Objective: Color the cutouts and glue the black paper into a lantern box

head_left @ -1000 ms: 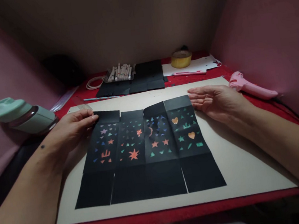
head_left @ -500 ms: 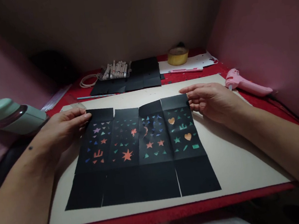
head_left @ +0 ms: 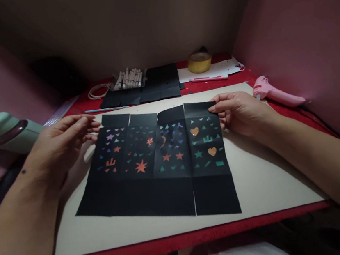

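A black paper sheet (head_left: 152, 187) lies flat on a cream board (head_left: 266, 182). It is creased into panels and cut with coloured stars, triangles and hearts. My right hand (head_left: 242, 112) pinches the sheet's far right corner, thumb on top and fingers curled at the edge. My left hand (head_left: 62, 143) hovers just off the far left corner. Its fingers are stretched out and hold nothing, and it casts a shadow on the board.
A mint-green bottle (head_left: 3, 129) lies at the left and a pink glue gun (head_left: 274, 95) at the right. At the back are markers (head_left: 128, 78), more black sheets (head_left: 155, 88), a yellow tape roll (head_left: 199, 62), a pink pen (head_left: 209, 79) and a clear ruler (head_left: 61, 112). Pink walls close in on both sides.
My left hand has lifted off the sheet's far left corner and opened. My right hand has closed on the far right corner. The sheet has turned slightly on the board.
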### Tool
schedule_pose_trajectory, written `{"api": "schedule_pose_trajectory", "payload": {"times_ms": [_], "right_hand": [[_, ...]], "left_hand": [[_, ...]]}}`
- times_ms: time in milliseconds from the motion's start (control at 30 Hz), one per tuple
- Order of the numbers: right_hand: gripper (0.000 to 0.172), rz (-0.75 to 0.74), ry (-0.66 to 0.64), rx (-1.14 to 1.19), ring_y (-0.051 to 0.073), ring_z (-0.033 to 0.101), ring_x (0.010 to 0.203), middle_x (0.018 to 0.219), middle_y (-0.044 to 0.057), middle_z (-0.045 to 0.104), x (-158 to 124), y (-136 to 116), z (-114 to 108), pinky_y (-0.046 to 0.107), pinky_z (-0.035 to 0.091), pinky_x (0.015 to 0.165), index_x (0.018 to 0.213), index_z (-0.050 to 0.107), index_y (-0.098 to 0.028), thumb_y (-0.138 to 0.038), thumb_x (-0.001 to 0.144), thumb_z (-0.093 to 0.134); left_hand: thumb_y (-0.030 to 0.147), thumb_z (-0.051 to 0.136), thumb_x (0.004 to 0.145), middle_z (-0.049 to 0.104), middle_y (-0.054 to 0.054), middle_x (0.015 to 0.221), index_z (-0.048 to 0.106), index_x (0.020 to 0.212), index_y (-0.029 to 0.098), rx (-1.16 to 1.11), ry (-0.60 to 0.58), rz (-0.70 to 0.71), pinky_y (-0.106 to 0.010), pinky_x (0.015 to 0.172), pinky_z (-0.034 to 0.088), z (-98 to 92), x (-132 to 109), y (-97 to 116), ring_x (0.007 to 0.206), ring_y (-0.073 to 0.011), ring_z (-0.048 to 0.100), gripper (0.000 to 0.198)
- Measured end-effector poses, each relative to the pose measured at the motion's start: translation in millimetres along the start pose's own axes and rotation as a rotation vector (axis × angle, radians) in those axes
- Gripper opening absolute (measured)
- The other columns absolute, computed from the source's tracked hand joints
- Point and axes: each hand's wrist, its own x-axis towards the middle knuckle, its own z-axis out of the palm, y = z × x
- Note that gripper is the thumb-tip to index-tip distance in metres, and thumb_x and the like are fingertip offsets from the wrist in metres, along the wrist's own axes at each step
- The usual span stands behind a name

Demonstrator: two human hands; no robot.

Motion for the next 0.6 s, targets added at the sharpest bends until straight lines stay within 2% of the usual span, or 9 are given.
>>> {"api": "schedule_pose_trajectory", "payload": {"times_ms": [100, 200, 433, 600], "right_hand": [[0.02, -0.029, 0.042, 0.062, 0.009, 0.043, 0.04, 0.048, -0.004, 0.047, 2, 0, -2, 0.022, 0.035, 0.036, 0.061, 0.053, -0.019, -0.004, 0.062, 0.066], [0.021, -0.042, 0.053, 0.086, 0.009, 0.045, 0.043, 0.051, -0.002, 0.049, 3, 1, -4, 0.023, 0.037, 0.037, 0.058, 0.05, -0.019, -0.006, 0.063, 0.065], [0.02, -0.038, 0.076, 0.082, 0.009, 0.045, 0.048, 0.058, -0.002, 0.049, -5, -2, -2, 0.022, 0.04, 0.04, 0.059, 0.05, -0.019, -0.005, 0.064, 0.064], [0.016, 0.01, 0.072, 0.06, 0.01, 0.049, 0.053, 0.062, 0.0, 0.051, -26, -6, 2, 0.021, 0.043, 0.041, 0.061, 0.055, -0.017, -0.005, 0.067, 0.064]], "left_hand": [[0.026, 0.069, 0.088, 0.071, 0.0, 0.09, 0.071, 0.092, 0.019, -0.004, 0.07, 0.057, -0.023, 0.069, 0.054, -4.6, 1, 1, 0.078, -0.0124, 0.065, 0.009], [0.026, 0.069, 0.088, 0.072, 0.001, 0.088, 0.069, 0.093, 0.018, 0.02, 0.134, 0.019, -0.025, 0.064, 0.055, -10.2, 3, 1, 0.072, -0.013, 0.064, 0.009], [0.016, 0.068, 0.081, 0.07, 0.003, 0.078, 0.068, 0.092, 0.016, 0.084, 0.201, 0.077, -0.018, 0.066, 0.05, -24.7, -10, 19, 0.071, -0.0094, 0.062, 0.011], [0.03, 0.063, 0.081, 0.072, -0.003, 0.092, 0.067, 0.108, 0.016, 0.457, 0.212, 0.024, -0.022, 0.067, 0.05, -59.9, -38, 18, 0.072, -0.0119, 0.062, 0.031]]}}
